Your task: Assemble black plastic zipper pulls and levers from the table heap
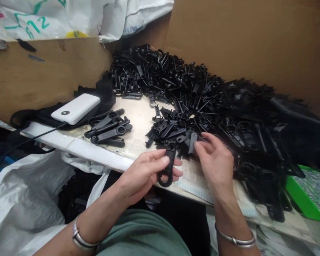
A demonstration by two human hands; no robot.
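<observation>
My left hand (152,170) grips a black plastic lever-like part (170,160) with a ring at its lower end, held upright over the table's front edge. To its right, my right hand (216,160) pinches a small flat dark grey plastic piece (193,143) between thumb and fingers. Just behind both hands lies a heap of small black plastic pieces (168,129). Several black levers (110,129) are stacked in a small group to the left on the table.
A large pile of black plastic parts (154,71) rises against cardboard walls. A white power bank (76,108) with a cable lies on black cloth at the left. At the right stands a green bin (298,192) of small shiny pieces. A white sack (24,199) hangs at lower left.
</observation>
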